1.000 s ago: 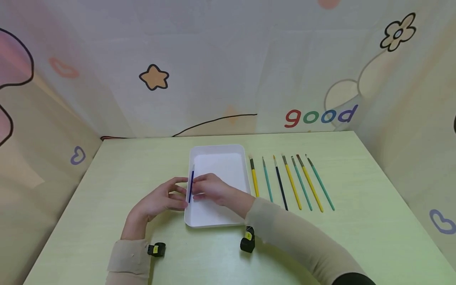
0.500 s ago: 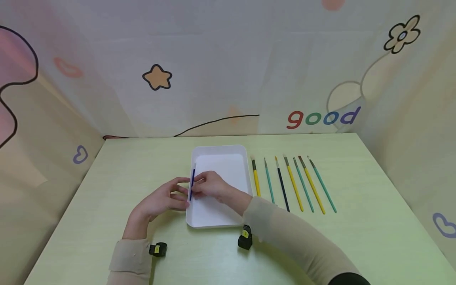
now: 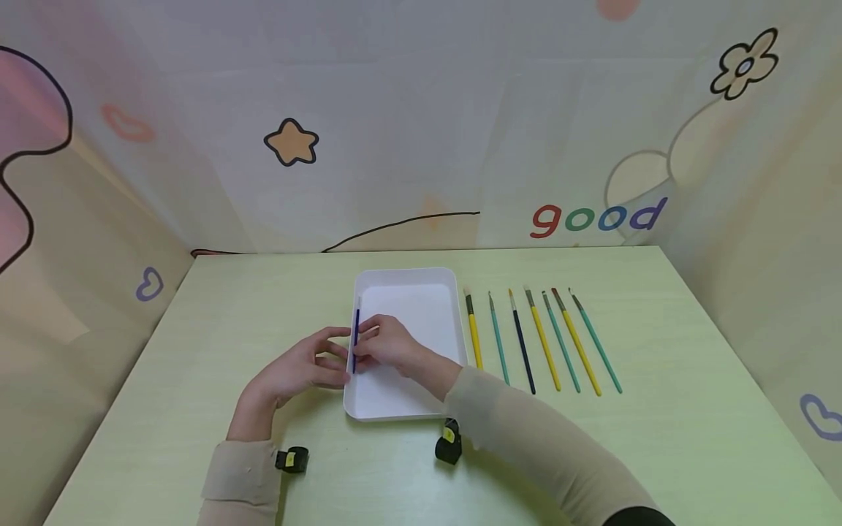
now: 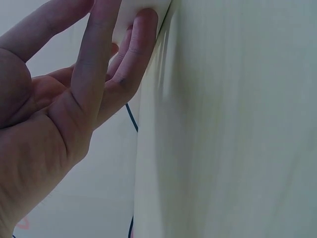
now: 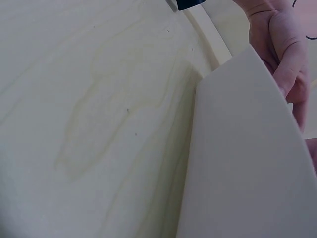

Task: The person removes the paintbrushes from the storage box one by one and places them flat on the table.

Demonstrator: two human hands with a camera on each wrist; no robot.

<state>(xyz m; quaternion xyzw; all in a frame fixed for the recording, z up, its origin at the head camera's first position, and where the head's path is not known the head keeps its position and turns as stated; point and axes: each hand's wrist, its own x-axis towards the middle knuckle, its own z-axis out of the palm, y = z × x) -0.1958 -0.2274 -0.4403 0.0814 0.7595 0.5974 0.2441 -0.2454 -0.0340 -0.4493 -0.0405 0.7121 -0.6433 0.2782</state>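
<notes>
A paintbrush with a dark blue handle (image 3: 357, 329) lies along the inner left wall of a white rectangular tray (image 3: 414, 292). My right hand (image 3: 395, 347) reaches over the tray from the right, its curled fingertips pinching the brush handle by that wall. On the outer side, my left hand (image 3: 302, 369) touches the tray's left wall with spread, loosely bent fingers. The left wrist view shows the left fingers (image 4: 143, 29) up against the tray's side. The right wrist view has the tray's outer wall (image 5: 242, 148), hiding the right fingers and the brush.
Several paintbrushes lie in a row right of the tray, among them a yellow one (image 3: 473, 332), a black one (image 3: 522, 351) and a teal one (image 3: 597, 340). They rest on a pale wooden table (image 3: 263, 292). A printed curtain (image 3: 395, 131) hangs behind.
The blue-handled brush has shifted slightly and now stands straighter along the tray's left wall. My right hand has moved a little with it; the left hand stays at the wall.
</notes>
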